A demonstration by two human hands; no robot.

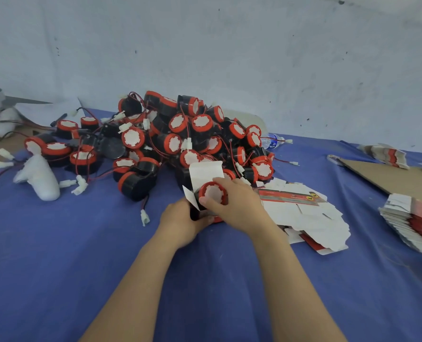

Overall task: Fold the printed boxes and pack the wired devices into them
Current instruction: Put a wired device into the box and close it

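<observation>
Careful: left hand (pixel 180 218) grips box (pixel 199 185), right hand (pixel 237 201) pinches device (pixel 213 193) at its mouth; forced in skew, flap (pixel 206 170) cd tear.

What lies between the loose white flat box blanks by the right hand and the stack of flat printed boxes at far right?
Head view: only bare blue cloth separates the loose blanks and the stack.

A small packing workshop: a heap of red-and-black round wired devices (pixel 180 134) and stacks of flat printed cardboard boxes (pixel 412 222) on a blue-clothed table (pixel 57 255).
</observation>
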